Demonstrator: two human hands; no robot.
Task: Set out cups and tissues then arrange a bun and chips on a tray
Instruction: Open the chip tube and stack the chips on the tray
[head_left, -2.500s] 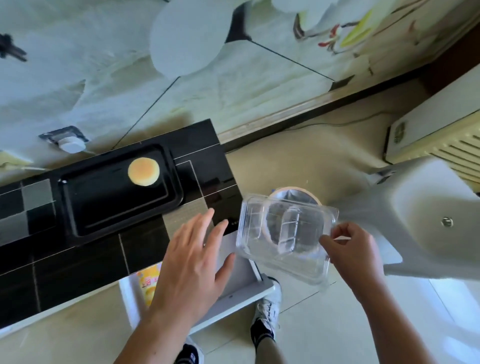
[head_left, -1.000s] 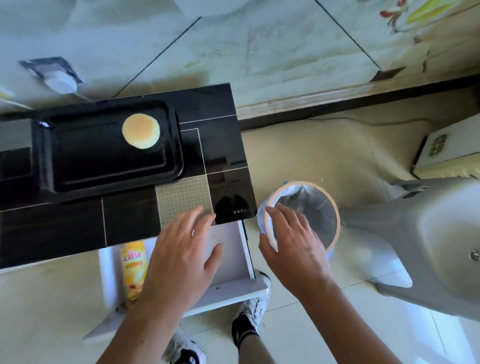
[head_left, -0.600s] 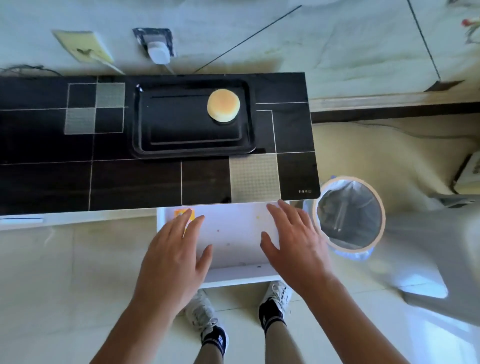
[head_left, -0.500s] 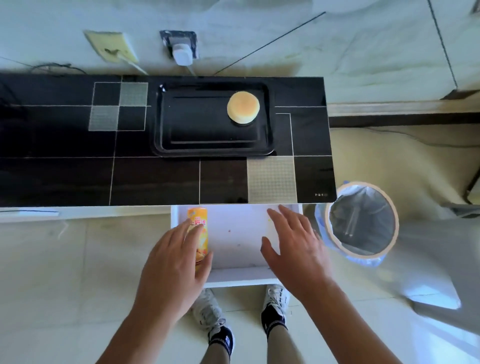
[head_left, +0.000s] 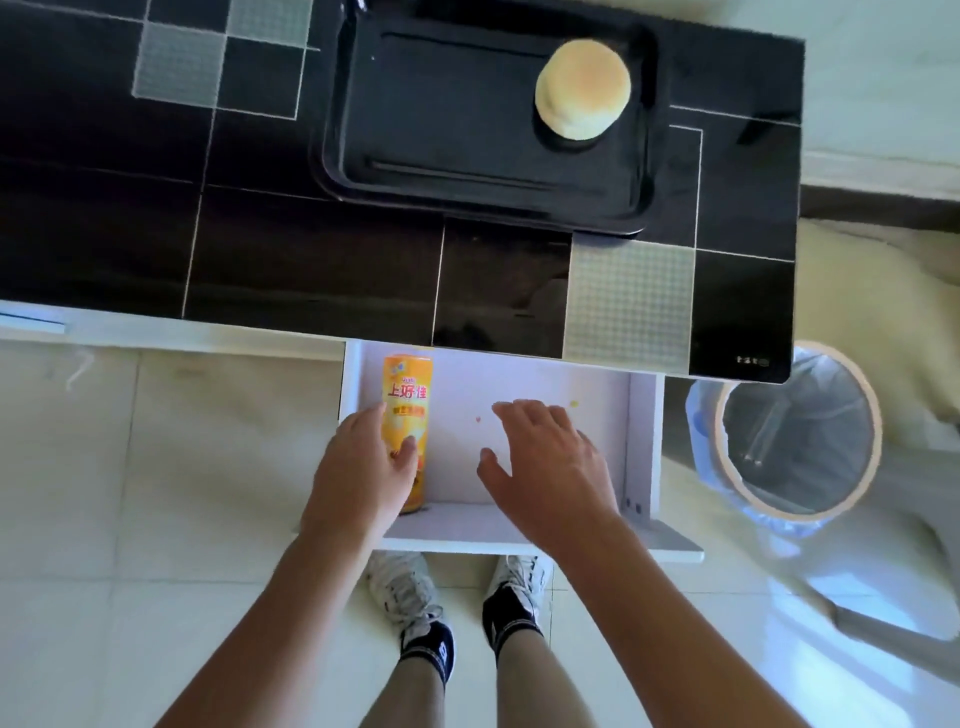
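Observation:
A round pale bun (head_left: 583, 88) sits in the far right corner of the black tray (head_left: 415, 156) on the dark counter. An orange chips tube (head_left: 408, 400) lies along the left side of the open white drawer (head_left: 644, 441). My left hand (head_left: 361, 467) grips the tube's near half, thumb on its top face and fingers down its left side. My right hand (head_left: 545, 457) hovers over the drawer's middle with fingers straight and spread, holding nothing.
A round bin (head_left: 800, 431) with a plastic liner stands on the floor right of the drawer. The black tiled counter (head_left: 208, 218) overhangs the drawer's back. My feet in white shoes (head_left: 405, 587) stand just below the drawer front.
The clear plastic box left my right hand and lies in the bin. My view swung down to the drawer, and my left hand closed around the chips tube.

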